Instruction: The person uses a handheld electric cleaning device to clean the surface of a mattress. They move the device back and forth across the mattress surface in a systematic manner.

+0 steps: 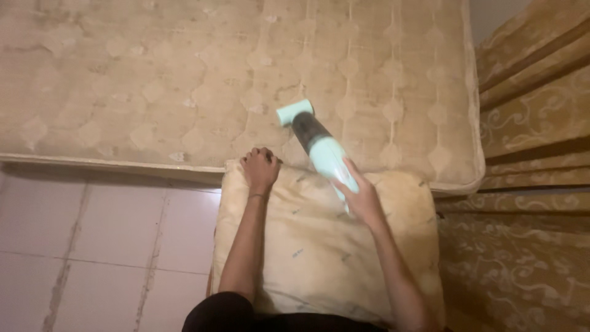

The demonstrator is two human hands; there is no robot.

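A mint-green handheld vacuum cleaner (319, 142), with a dark, probably translucent middle section and a flat T-shaped nozzle, slants up and left, its nozzle on the mattress. A stained cream pillow (313, 246) lies flat below it, its far edge butting the mattress edge, over the tiled floor.

the quilted mattress (184, 74) lies bare from nine o'clock round to one o'clock, open room for a hand to pass over. at three o'clock the patterned curtain (534, 123) walls off that side, close against the mattress edge. the pillow (319, 258) fills the six o'clock ground, with open tiled floor (92, 246) at seven to eight o'clock.
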